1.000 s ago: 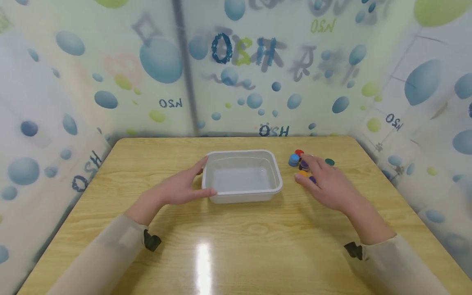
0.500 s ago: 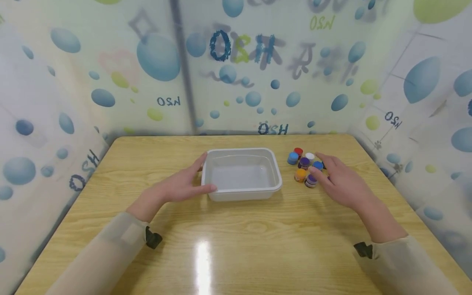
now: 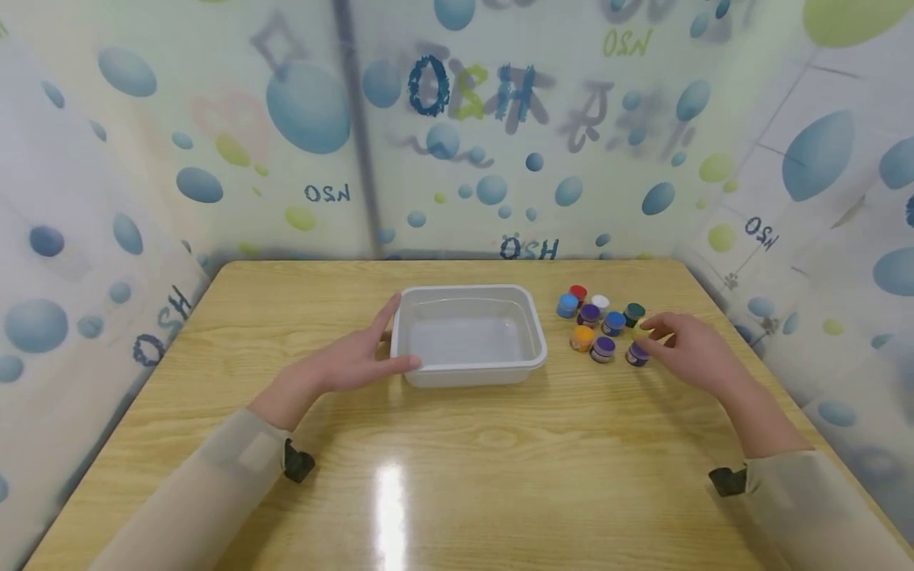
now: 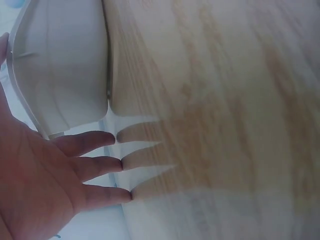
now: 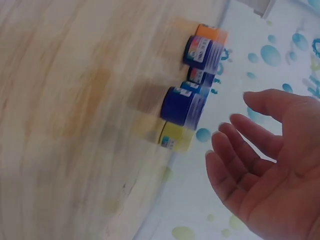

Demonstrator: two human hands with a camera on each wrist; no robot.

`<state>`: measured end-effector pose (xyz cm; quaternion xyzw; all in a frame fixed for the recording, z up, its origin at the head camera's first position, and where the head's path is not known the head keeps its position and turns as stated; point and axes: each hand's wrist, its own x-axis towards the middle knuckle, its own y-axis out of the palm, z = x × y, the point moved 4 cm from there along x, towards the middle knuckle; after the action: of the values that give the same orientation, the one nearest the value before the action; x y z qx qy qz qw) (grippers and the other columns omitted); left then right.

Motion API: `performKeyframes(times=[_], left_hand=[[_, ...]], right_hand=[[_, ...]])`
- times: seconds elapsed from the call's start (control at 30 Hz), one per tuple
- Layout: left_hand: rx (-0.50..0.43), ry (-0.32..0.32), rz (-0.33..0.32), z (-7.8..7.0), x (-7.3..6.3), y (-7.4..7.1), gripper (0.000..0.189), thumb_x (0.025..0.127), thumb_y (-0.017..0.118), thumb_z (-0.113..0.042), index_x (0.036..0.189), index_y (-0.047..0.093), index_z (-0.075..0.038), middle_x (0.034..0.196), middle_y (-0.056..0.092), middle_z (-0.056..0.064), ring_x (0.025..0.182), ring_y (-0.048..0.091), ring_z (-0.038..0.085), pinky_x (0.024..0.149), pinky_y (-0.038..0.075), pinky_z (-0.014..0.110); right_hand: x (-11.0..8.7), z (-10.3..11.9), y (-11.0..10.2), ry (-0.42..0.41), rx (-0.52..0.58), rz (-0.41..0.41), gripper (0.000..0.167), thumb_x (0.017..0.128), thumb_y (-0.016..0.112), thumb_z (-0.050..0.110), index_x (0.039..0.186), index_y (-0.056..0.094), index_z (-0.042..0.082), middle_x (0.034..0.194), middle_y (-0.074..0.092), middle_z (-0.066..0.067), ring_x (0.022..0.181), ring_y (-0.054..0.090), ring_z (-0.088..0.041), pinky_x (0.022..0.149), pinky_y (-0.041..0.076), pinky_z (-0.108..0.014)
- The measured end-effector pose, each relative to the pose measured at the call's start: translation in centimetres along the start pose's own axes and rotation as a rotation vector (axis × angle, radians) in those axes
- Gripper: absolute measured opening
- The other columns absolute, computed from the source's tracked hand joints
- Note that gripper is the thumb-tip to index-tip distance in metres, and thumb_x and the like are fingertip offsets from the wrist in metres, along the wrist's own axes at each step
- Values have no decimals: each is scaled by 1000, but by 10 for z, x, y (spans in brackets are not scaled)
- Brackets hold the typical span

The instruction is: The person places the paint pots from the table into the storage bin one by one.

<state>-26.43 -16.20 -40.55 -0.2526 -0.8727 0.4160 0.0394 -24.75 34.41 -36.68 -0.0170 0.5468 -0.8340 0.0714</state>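
Observation:
A white rectangular plastic tub (image 3: 474,378) stands on the table, with nothing seen inside. My left hand (image 3: 350,366) rests against its left end, thumb on the near rim and forefinger at the far corner. In the left wrist view three straight fingers (image 4: 95,167) reach down beside the tub (image 4: 75,65). My right hand (image 3: 696,354) hovers over the nearest right paint jars, fingers loosely bent, holding nothing. Closest to it are a purple paint jar (image 3: 637,355) and a yellow paint jar (image 5: 172,136), partly hidden in the head view. The right wrist view shows a gap between fingers and jars.
Several more small paint jars stand right of the tub: orange (image 3: 581,339), purple (image 3: 603,349), blue (image 3: 612,323), green (image 3: 634,314), white (image 3: 600,304), light blue (image 3: 567,305) and red (image 3: 577,294). Patterned walls (image 3: 493,190) border the wooden table (image 3: 493,460).
My right hand has moved right, from above the middle of the jars to the rightmost ones, uncovering the others. The left hand stays at the tub.

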Motion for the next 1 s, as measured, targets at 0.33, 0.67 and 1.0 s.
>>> performKeyframes(times=[0.33,0.67,1.0], left_hand=[[31,-11,-7,-1,0,0,121,100,63,-75,175,-19,-30,168,48,25,152,52,49,124,42,66],[40,-11,-19,-2,-2,1,117,100,62,-75,177,-12,-27,163,53,29,148,56,49,123,43,66],[55,-17,-40,2,0,2,117,99,62,-77,177,-12,-32,164,52,30,145,59,50,120,47,66]], right_hand=[[1,-15,8,26,-15,104,53,106,73,28,146,61,-6,121,71,-27,96,69,-33,74,59,-41],[3,-21,14,60,-31,146,54,107,72,27,147,58,-6,113,73,-24,91,69,-30,75,59,-42],[4,-15,12,89,-55,112,53,104,75,34,133,63,-8,122,70,-29,102,68,-39,84,59,-52]])
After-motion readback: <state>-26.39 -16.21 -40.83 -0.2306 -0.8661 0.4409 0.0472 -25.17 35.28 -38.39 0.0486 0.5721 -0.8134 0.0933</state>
